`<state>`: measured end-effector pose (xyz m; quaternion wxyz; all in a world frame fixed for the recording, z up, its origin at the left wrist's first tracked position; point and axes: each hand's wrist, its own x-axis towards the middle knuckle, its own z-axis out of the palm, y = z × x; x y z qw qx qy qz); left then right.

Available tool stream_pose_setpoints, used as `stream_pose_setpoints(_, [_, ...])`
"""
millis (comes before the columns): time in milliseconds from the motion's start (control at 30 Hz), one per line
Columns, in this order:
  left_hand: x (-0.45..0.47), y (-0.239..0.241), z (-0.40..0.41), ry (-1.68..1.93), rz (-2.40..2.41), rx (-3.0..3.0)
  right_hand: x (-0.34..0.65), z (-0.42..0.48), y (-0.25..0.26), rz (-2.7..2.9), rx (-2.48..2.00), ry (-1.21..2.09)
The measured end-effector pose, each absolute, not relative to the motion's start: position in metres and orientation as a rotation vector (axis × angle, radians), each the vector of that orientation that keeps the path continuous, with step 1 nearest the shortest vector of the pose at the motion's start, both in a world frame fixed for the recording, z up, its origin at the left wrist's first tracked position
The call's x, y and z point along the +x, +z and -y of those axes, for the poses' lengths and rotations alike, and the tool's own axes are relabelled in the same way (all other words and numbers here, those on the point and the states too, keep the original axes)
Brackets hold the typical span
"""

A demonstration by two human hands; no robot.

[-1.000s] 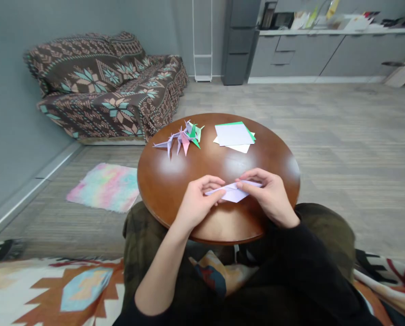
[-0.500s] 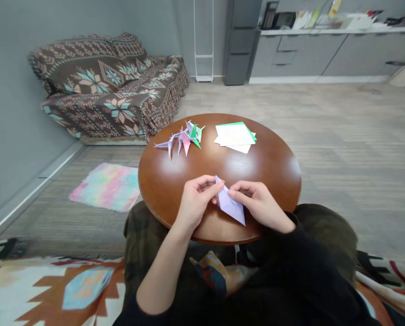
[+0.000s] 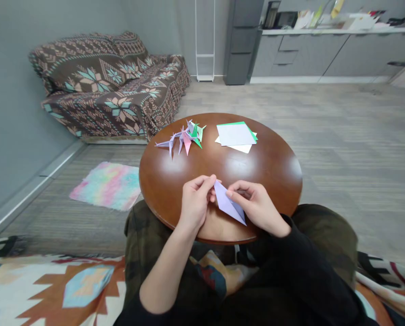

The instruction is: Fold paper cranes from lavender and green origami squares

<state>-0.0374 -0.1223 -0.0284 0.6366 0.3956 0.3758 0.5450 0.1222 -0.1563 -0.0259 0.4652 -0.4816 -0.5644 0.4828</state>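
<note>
A folded sheet of lilac origami paper (image 3: 228, 202), shaped like a long pointed diamond, is held over the near part of the round brown table (image 3: 189, 167). My left hand (image 3: 198, 197) pinches its upper left tip between thumb and forefinger. On the paper's right edge, the thumb and fingers of my right hand (image 3: 257, 203) are closed. The paper's lower point faces down and to the right, towards my lap. My fingers partly hide the top tip and the right side.
Several folded paper cranes (image 3: 185, 138) in lilac, pink and green stand at the table's back left. A stack of square paper sheets (image 3: 236, 134) lies at the back right. Beyond are a covered sofa (image 3: 114, 90), a fluffy pastel mat (image 3: 105, 185) and kitchen cabinets (image 3: 301, 54).
My left thumb and forefinger have shifted slightly up and left to the paper's tip. The paper has turned a little, showing a smoother face. My right hand keeps its grip at the right edge.
</note>
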Motion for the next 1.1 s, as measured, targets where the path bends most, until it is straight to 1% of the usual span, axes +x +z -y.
stream_pose_setpoints(233, [-0.036, -0.03, 0.13, 1.159, -0.969, 1.285, 0.125, 0.154, -0.03, 1.325, -1.209, 1.089])
stream_pose_setpoints(367, [-0.037, -0.033, 0.128, 1.267, -1.015, 1.245, 0.125, 0.155, -0.03, 1.371, -1.202, 1.131])
stream_pose_setpoints(567, [-0.035, -0.035, 0.129, 1.177, -0.942, 1.164, 0.125, 0.157, -0.027, 1.38, -1.168, 1.16])
stream_pose_setpoints(767, [-0.026, -0.04, 0.131, 1.239, -0.843, 0.879, 0.126, 0.156, -0.019, 1.339, -1.153, 1.256])
stream_pose_setpoints(1000, [-0.023, -0.037, 0.135, 1.225, -0.933, 1.024, 0.119, 0.155, -0.032, 1.273, -1.203, 1.068])
stream_pose_setpoints(1100, [-0.023, -0.036, 0.135, 1.252, -0.981, 1.047, 0.116, 0.154, -0.033, 1.247, -1.229, 1.038])
